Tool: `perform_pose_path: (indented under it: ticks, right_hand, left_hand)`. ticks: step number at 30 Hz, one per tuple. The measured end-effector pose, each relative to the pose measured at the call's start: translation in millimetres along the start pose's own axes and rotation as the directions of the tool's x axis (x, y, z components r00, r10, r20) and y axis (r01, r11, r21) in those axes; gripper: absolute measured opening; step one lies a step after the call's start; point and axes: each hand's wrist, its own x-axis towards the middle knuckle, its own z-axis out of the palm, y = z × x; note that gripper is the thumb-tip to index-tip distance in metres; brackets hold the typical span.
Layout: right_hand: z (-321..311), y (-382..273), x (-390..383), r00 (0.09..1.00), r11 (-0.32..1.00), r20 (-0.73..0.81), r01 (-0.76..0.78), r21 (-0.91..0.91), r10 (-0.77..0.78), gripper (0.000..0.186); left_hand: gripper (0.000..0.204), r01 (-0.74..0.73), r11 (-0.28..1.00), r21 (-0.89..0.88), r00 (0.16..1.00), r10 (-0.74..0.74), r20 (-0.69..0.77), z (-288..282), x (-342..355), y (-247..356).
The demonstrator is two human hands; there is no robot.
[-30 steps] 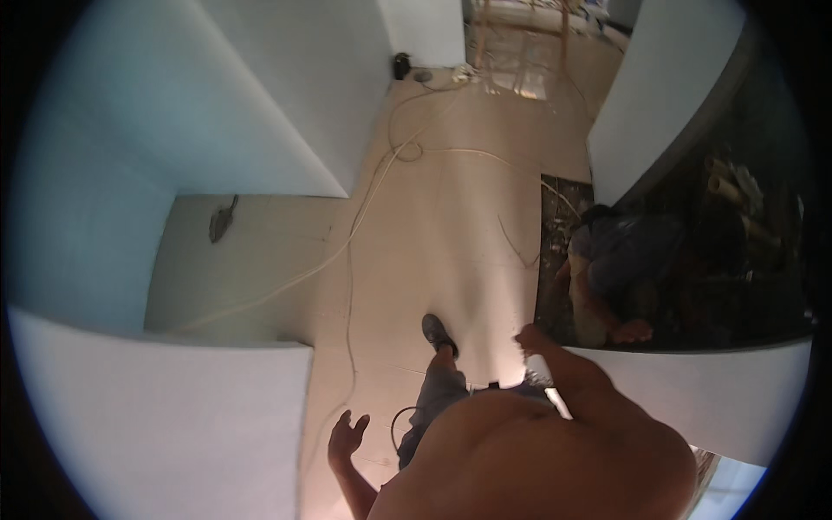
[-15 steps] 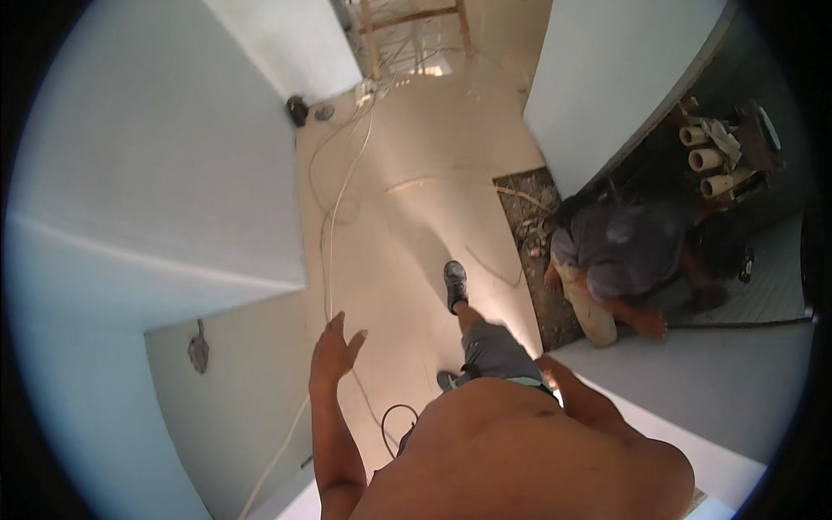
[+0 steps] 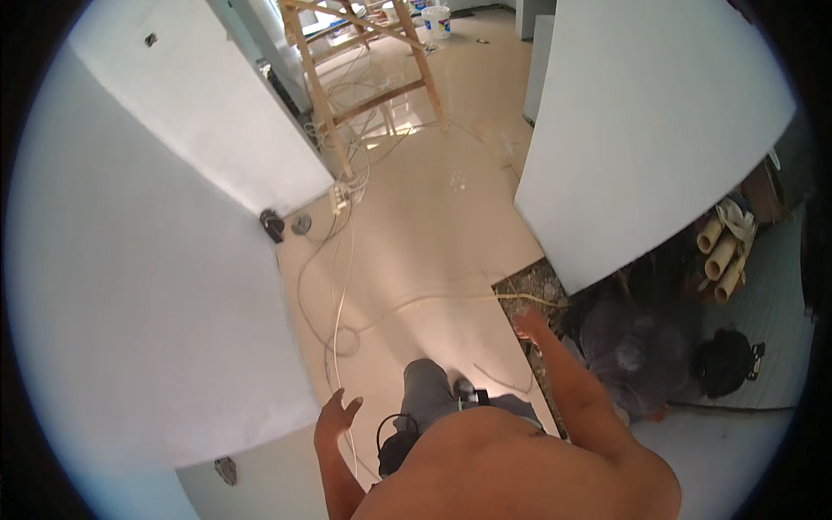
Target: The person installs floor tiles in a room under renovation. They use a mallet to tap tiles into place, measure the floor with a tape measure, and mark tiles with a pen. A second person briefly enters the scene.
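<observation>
My left hand [image 3: 336, 416] hangs at my left side over the tiled floor [image 3: 416, 208]. Its thumb stands apart from the fingers, and nothing is in it. Close beside it, in the picture, runs a pale cable [image 3: 343, 303] lying along the tiles. Out in front of my body, my right hand [image 3: 528, 324] appears above the strip of bare rubble [image 3: 530, 290]. Its fingers look loosely bent and apart, with nothing seen in them. My legs, in grey shorts, are in mid-stride.
A wooden stepladder [image 3: 342, 113] stands ahead, with a white bucket [image 3: 437, 22] beyond. A socket strip [image 3: 339, 200] and black power tool [image 3: 272, 225] lie by the left wall. Right, a co-worker [image 3: 641, 347] crouches near pale tubes [image 3: 719, 257]. Another cable [image 3: 433, 298] crosses the floor.
I have stepped forward, and more of the ladder and far room shows. My right arm has swung forward from beside my hip. My left hand stays low at my side.
</observation>
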Motion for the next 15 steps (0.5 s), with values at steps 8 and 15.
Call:
perform_pose_path:
  ticks: [8, 15]
  right_hand:
    - [22.4, -127.8, 101.3, 0.979, 0.888, 0.177, -0.009, -0.460, 0.102, 0.026]
    - [-53.4, -149.5, 126.2, 0.852, 0.843, -0.110, -0.522, -0.127, 0.511, 0.026]
  left_hand:
    - [0.080, -0.011, 0.981, 0.193, 1.000, 0.013, -0.008, -113.6, 203.4, 92.9]
    - [0.075, -0.406, 0.870, 0.280, 0.910, 0.413, 0.036, -182.8, 365.9, 325.0]
